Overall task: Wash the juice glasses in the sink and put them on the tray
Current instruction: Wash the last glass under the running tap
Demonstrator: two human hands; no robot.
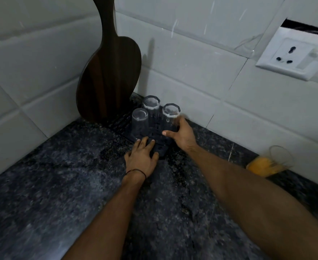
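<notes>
In the head view, three glasses stand upside down on a dark slotted tray (161,150) in the far corner of the counter (60,184). The near glass (139,122) and far glass (151,105) stand free. The right glass (170,113) is in the right hand (182,135), whose thumb and fingers curl round its lower wall, close to the rim on the tray. The left hand (142,156) lies flat on the tray's near edge with its fingers spread, holding nothing.

A fourth glass (272,162), blurred and holding orange juice, sits well apart at the right by the wall. No sink is in view.

The glasses look light, rigid and brittle, and probably slick if wet. The side wall is the safest place to grip, thumb opposite fingers. The three stand close together, so a careless release could knock one against another.

A wooden board (107,77) leans in the corner on the left, and a socket (293,57) is on the right wall.
</notes>
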